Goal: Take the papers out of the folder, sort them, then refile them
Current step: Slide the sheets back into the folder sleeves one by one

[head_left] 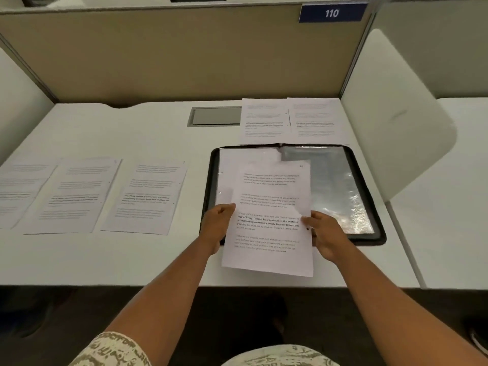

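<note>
Both hands, left hand [217, 220] and right hand [326, 235], pinch a printed sheet [268, 220] by its edges at centre frame, over the open folder [369, 207]; its corner numeral looks like 4.

We see a white rectangular desk top [148, 260] closed in at the back by a tall beige fabric partition panel [171, 56]. High on that panel, toward its right end, sits a dark blue rectangular sign [332, 13] with the white number 110. Set into the desk near its back edge, we find a grey rectangular metal cable hatch [215, 116]. On the right stands a white rounded side divider [393, 114], and beyond it we see another white desk surface [462, 194]. On the left a second white side divider [18, 107] rises at the desk's edge. Below the front edge of the desk we see dark floor [237, 318].
</note>
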Demonstrator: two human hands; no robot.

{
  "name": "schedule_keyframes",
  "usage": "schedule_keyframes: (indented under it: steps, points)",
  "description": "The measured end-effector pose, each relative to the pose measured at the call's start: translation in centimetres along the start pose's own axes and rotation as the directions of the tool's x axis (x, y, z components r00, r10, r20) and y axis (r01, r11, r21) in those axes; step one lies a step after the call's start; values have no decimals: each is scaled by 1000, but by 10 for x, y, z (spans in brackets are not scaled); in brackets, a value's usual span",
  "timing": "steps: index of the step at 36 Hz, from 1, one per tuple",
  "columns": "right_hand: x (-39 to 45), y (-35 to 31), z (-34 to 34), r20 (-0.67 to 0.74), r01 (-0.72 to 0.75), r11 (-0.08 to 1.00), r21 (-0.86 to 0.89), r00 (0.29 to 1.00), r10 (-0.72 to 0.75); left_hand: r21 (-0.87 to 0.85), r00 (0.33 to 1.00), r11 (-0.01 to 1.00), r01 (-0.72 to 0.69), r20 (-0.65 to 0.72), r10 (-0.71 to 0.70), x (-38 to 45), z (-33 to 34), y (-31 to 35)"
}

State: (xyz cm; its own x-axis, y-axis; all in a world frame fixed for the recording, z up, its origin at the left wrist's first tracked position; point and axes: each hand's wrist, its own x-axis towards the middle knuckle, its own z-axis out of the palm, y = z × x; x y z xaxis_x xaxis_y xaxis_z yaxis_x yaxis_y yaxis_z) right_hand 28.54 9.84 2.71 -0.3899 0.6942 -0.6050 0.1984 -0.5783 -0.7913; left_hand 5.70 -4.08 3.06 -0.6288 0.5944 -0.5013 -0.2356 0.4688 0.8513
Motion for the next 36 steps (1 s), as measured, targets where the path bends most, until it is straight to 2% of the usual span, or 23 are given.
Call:
schedule_keyframes:
  steps: [7,16,22,26,30,32,36]
  points:
    - [-39,26,-20,-42,-5,998,60,999,7,57,996,998,-6,91,1,-20,3,-27]
    - [-66,40,-44,-182,30,1000,-7,983,-31,30,957,999,46,284,-52,-48,16,-41]
    - [-75,56,-60,-262,14,997,-78,965,-34,97,920,994,57,382,-90,-59,28,-42]
    - [-79,66,-72,-288,8,995,-97,957,-36,222,918,975,4,386,-91,-55,42,-41]
    - [-80,74,-89,-286,-33,996,-78,958,9,273,962,960,-59,272,-19,-46,63,-40]
    - [-80,77,-100,-278,-56,996,-74,960,33,326,978,936,-130,197,67,-40,77,-40]
    - [-81,79,-116,-270,-94,992,-79,960,69,496,943,802,-333,192,272,-35,106,-32]
